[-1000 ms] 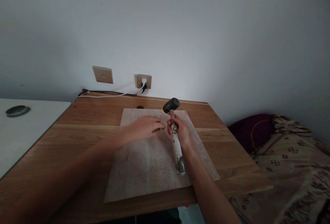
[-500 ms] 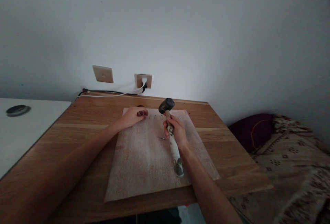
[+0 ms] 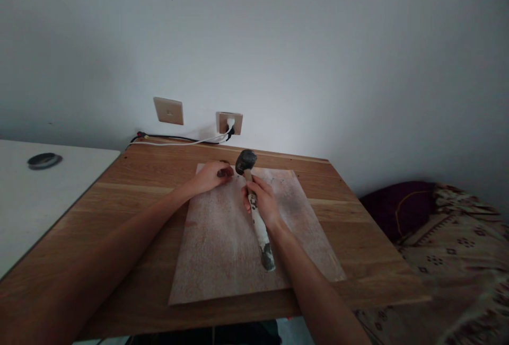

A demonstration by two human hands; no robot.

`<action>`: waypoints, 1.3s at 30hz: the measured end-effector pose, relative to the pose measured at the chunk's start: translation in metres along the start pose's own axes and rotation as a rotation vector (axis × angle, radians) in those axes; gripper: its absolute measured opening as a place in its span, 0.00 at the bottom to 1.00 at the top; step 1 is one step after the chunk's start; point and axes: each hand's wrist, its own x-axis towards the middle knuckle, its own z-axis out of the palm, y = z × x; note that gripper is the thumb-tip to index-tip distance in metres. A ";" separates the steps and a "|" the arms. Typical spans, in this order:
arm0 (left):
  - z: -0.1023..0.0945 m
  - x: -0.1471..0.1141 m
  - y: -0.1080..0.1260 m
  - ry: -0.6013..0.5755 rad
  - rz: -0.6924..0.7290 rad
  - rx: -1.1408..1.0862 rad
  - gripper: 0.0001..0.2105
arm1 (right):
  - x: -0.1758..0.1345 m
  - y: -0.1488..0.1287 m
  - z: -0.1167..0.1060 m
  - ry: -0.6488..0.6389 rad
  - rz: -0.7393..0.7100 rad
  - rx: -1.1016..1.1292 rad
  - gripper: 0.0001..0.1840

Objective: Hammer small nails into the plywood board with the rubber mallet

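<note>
My right hand (image 3: 262, 199) is wrapped around the upper handle of a mallet (image 3: 260, 233). Its head is black, and the long handle is worn, with patches of white and grey. The mallet slants over a thin, reddish-grey wooden board (image 3: 214, 260), its head close to my left hand (image 3: 212, 175). That hand rests at the board's far left part, fingers curled together; what they hold, if anything, is too small or hidden to name. Tiny dark specks show on the board by the mallet head.
The board lies on a brown wooden table (image 3: 135, 196) against a pale wall. Cables (image 3: 175, 141) run along its back edge to a wall socket (image 3: 234, 122). A white surface (image 3: 47, 202) with a round dark object (image 3: 43, 161) adjoins on the left. Patterned bedding (image 3: 457, 249) lies at right.
The mallet head has come left, nearer my left hand, along with my right hand. My left hand stays at the board's far left part. The view has shifted slightly.
</note>
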 end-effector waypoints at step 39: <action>0.046 -0.028 0.101 -0.206 0.730 0.557 0.09 | 0.002 -0.014 -0.041 0.288 -0.108 0.231 0.17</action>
